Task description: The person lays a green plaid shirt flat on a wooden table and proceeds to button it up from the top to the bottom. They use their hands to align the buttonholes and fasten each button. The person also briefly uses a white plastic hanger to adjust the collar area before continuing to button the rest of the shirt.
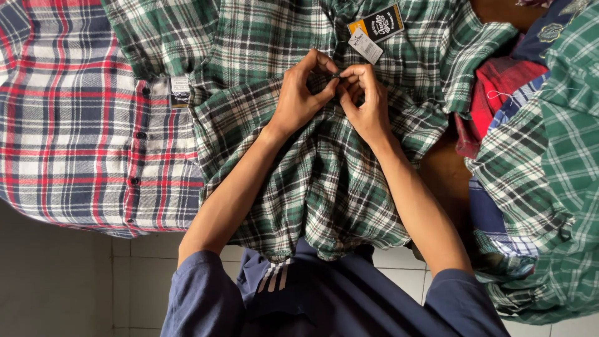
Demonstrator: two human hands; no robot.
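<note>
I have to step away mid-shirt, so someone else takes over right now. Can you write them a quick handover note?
Left hand: fingertips pinched on the front placket of the green, white and black plaid flannel shirt, at a small dark button.
Right hand: pinching the same spot from the other side.
The shirt lies front up across the brown table, hem hanging toward the person, black and yellow paper tags at its collar.
A red, white and navy plaid shirt lies left; a heap of plaid shirts right.
Done: cannot tell how many buttons are fastened.
Left: this button, and any below it.
</note>
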